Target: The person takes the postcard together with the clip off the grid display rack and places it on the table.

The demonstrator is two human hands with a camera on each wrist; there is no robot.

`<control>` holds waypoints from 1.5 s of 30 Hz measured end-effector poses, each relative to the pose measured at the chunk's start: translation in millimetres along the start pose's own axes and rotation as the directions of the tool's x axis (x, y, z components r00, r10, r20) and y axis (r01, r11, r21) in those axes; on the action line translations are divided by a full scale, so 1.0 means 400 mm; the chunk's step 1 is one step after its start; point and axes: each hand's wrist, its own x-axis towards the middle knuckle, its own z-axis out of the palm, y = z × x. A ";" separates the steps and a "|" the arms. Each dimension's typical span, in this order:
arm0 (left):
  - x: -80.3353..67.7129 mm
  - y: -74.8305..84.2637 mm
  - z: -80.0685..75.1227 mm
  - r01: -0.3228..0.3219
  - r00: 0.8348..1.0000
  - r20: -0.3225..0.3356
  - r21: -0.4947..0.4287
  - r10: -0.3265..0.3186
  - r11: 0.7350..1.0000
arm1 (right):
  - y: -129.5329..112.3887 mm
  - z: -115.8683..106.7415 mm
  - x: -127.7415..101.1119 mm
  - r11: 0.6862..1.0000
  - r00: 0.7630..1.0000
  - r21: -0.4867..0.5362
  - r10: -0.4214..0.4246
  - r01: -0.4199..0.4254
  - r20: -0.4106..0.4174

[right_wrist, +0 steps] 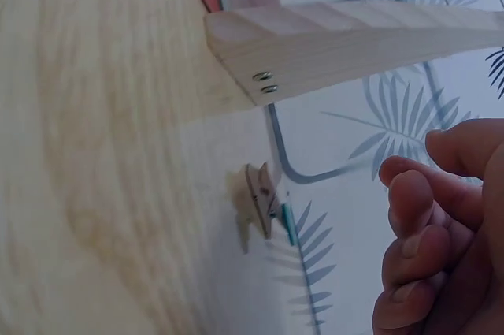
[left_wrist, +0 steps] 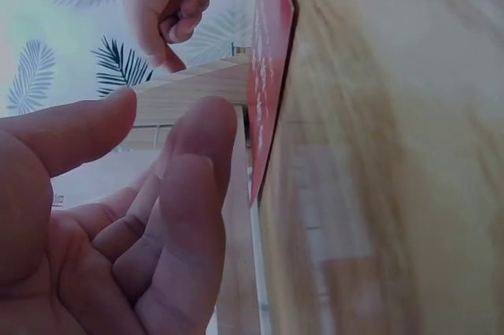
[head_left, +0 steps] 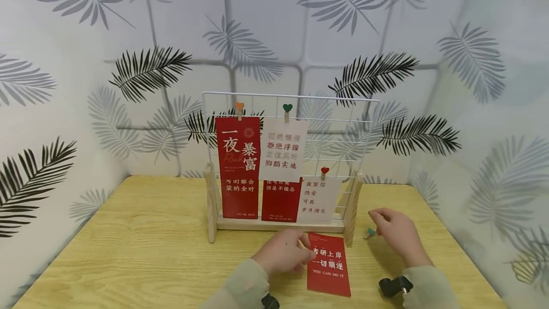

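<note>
Just left of a red card (head_left: pixel 328 283) with white lettering, which lies on the table, is my left hand (head_left: pixel 286 252). Its fingers overlap the card's edge in the head view; in the left wrist view the thumb and fingers (left_wrist: pixel 189 209) are apart with nothing between them. My right hand (head_left: pixel 398 235) hovers above the table at the right, loosely curled and holding nothing. Below and left of it lies a small wooden clothespin (right_wrist: pixel 260 199) with a teal decoration, seen on the tabletop in the right wrist view.
Behind the card stands a white wire grid rack (head_left: pixel 343 99) on wooden feet (head_left: pixel 354 211). Red and white cards hang on it, some under heart-topped clips: orange (head_left: pixel 239 106), green (head_left: pixel 287 108) and red (head_left: pixel 325 170). A leaf-patterned curtain (head_left: pixel 266 23) backs the wooden table (head_left: pixel 141 237).
</note>
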 end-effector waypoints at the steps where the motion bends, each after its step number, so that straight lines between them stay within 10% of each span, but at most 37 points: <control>1: -0.001 0.002 -0.002 -0.004 1.000 -0.001 0.007 0.004 1.000 | -0.006 -0.001 -0.001 1.000 1.000 0.003 -0.008 0.008 -0.004; 45: -0.037 0.064 -0.053 -0.165 0.982 -0.091 -0.013 0.163 0.986 | -0.192 -0.075 -0.068 0.974 0.971 0.076 -0.203 0.214 -0.124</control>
